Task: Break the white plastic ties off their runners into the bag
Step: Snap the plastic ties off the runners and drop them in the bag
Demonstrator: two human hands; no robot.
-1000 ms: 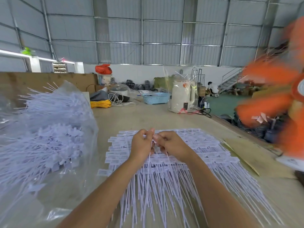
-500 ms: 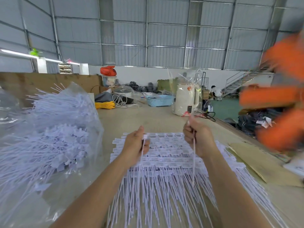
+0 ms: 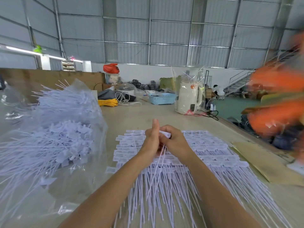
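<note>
I see a few white ties (image 3: 160,155) pinched between my left hand (image 3: 151,139) and right hand (image 3: 174,142), which are pressed together, thin tails trailing toward me. Beneath both hands, more ties cover the tabletop (image 3: 139,116). Left of my left hand sits the clear bag (image 3: 54,129), stuffed with ties.

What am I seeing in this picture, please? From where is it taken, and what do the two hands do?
No machine here: a camera worn on a person's head looks down at two bare hands. The left hand and right hand meet above a spread of white plastic ties on the table, and together they pinch one tie whose tail hangs toward the camera. On the left lies a clear plastic bag full of ties. Farther back stand a blue basket and a cream kettle.
</note>
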